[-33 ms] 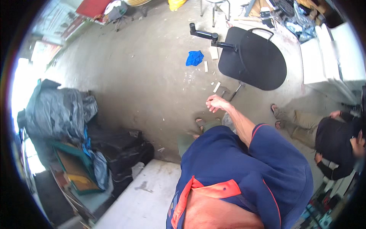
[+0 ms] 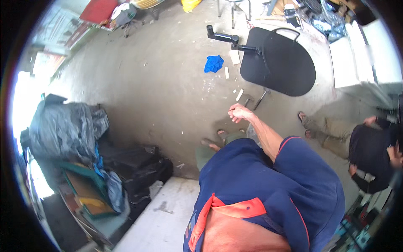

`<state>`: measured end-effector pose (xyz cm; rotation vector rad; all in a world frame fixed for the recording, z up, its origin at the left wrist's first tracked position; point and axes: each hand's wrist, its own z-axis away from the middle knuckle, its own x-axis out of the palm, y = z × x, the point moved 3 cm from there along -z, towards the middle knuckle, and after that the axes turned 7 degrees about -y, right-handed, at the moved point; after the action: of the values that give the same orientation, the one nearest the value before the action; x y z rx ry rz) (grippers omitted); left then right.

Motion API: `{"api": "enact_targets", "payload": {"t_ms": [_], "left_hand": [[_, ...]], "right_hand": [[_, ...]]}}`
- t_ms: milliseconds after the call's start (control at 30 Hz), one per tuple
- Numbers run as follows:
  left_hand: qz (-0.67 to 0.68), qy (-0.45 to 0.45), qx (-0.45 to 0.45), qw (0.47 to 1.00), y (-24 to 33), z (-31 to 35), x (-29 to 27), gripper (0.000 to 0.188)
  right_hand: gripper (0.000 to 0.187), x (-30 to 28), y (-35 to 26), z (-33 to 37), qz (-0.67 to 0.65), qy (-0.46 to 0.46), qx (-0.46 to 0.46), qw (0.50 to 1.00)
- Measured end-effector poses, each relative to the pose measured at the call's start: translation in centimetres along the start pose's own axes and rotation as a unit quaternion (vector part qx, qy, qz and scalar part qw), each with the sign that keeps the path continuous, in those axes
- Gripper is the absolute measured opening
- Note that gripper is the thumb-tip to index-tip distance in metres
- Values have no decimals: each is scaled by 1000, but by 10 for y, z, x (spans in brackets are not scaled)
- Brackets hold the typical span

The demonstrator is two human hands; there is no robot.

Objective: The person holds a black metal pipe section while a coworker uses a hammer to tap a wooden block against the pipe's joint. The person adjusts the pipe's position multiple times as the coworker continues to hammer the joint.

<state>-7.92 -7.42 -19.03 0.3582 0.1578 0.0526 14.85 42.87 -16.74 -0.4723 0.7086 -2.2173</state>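
One hand, our right hand (image 2: 240, 112), hangs left of the hammer (image 2: 260, 100) on the floor (image 2: 168, 75); we cannot tell whether its half-curled fingers (image 2: 233, 117) grasp anything.

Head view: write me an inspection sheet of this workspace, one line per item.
Surface: grey floor, white specks near the blue cloth.
Job's things: black panel with a jointed bracket at one side; dark tool just beyond the right hand in the picture.
Clutter: white strips, dark bundle, grey sheeting.
Hands: right has curled fingers, grip unclear; left not in view.
Cables: nothing seen clearly.
Surroundings: another person at right, yellow bag at far edge.
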Motion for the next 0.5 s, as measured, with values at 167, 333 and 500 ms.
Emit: {"api": "enact_targets", "payload": {"t_ms": [167, 333, 500], "left_hand": [[99, -65, -57, 991, 98, -18, -129, 61], [196, -113, -125, 966, 232, -84, -235, 69], [-6, -127, 25, 992, 367, -195, -315, 78]], "right_hand": [[27, 26, -12, -47, 122, 27, 151, 981], [36, 66, -28, -101, 273, 62, 150, 948], [34, 74, -75, -120, 169, 166, 129, 963]]}}
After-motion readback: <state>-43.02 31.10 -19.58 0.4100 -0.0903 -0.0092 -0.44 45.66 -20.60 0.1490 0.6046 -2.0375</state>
